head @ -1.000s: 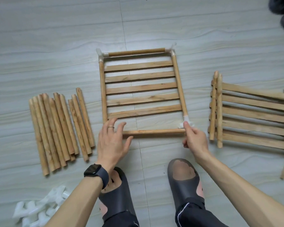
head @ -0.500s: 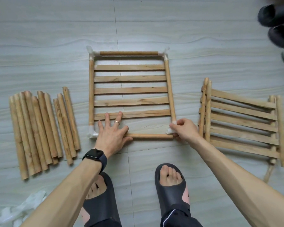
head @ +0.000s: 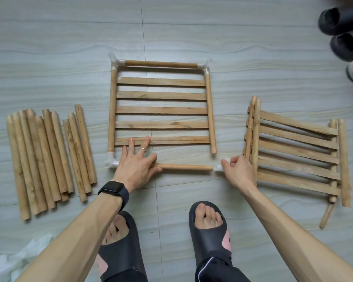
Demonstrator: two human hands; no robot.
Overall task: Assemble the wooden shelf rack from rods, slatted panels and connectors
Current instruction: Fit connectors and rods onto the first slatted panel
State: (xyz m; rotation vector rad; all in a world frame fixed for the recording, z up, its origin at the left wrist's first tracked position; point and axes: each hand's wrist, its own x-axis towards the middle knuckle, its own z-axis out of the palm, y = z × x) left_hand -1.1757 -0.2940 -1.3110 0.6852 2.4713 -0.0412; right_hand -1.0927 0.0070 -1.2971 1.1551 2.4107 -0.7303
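A slatted wooden panel lies flat on the floor, framed by rods with white plastic connectors at the far left, far right and near left corners. My left hand presses flat, fingers spread, on the near rod and the nearest slat. My right hand pinches a white connector just off the near rod's right end. That connector sits apart from the right side rod, whose lower end is bare.
A bundle of several loose rods lies to the left. Stacked slatted panels lie to the right, touching my right hand. White connectors pile at bottom left. My feet in dark slippers stand below. Dark shoes sit top right.
The white connector under my right hand has come off the near right corner and now sits clear of both rods. My left hand stays pressed on the near rod.
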